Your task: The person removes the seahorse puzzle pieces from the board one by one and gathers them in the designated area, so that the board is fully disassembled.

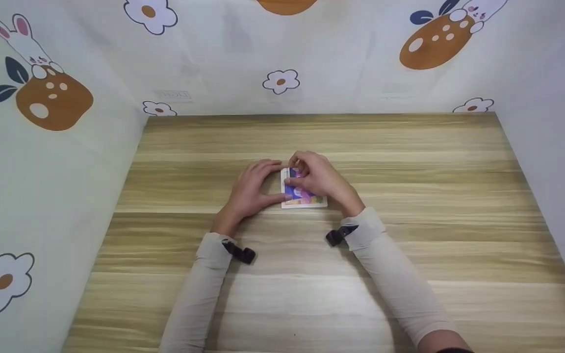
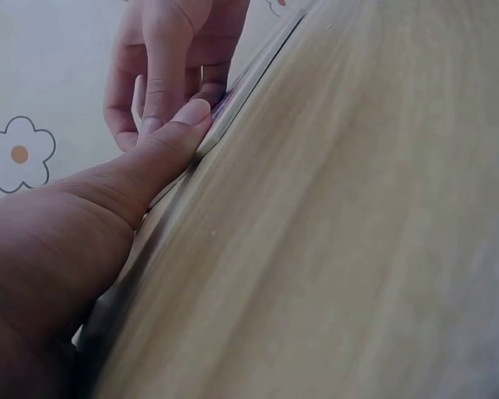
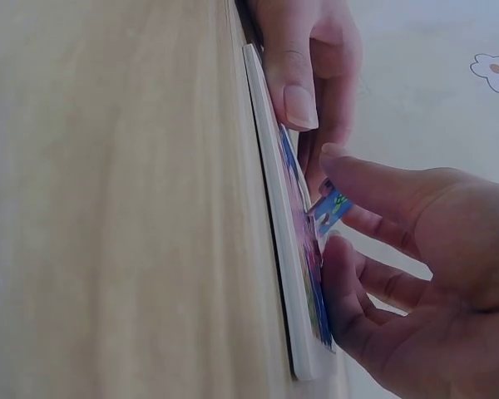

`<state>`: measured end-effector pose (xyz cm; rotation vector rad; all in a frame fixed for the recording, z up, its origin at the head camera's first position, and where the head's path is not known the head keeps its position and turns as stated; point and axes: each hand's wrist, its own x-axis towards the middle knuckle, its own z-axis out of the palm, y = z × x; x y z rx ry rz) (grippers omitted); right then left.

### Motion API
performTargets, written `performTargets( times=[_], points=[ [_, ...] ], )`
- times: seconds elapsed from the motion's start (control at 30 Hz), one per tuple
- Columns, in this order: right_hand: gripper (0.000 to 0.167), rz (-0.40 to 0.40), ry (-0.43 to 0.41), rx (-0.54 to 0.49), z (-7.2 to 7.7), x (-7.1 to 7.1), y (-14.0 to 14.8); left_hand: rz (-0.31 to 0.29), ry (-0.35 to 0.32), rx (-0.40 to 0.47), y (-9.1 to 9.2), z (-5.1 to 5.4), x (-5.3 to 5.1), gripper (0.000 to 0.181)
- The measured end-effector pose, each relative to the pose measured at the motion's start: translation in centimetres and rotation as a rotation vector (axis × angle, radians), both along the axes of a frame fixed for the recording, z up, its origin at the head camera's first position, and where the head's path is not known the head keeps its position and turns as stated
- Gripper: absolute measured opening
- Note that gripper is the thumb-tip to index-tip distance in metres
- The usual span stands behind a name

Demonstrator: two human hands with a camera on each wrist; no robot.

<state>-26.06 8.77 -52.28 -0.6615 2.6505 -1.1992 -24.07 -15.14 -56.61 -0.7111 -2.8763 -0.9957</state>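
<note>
A small, flat, square picture puzzle [image 1: 307, 205] with a pale rim and a colourful blue, pink and yellow face lies on the table. My left hand [image 1: 252, 189] rests at its left side, thumb pressing on the face near the rim and fairly straight fingers at the far left corner. Over the face, my right hand [image 1: 319, 174] pinches a small blue piece [image 3: 331, 212] between thumb and fingers. In the right wrist view that piece stands tilted up from the picture. The left wrist view shows the left thumb [image 2: 170, 137] on the puzzle's edge; most of the face is hidden there.
The wood-grain table [image 1: 307, 274] extends around both forearms. Pale cloth walls [image 1: 223, 59] printed with flowers, rabbits and orange fruit stand at the back and sides. A small black camera is strapped at each wrist, over the light sleeves [image 1: 395, 274].
</note>
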Motion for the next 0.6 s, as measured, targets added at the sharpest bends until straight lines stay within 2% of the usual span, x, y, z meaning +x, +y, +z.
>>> performTargets(
  times=[0.3,0.6],
  points=[
    [0.036,0.003,-0.043,0.003,0.17,-0.03,0.07,0.001,-0.003,-0.013,0.12,0.12,-0.04,0.083],
    [0.03,0.004,-0.1,-0.065,0.38,0.09,0.56,-0.006,0.005,-0.02,0.03,-0.01,-0.09,0.084]
  ],
)
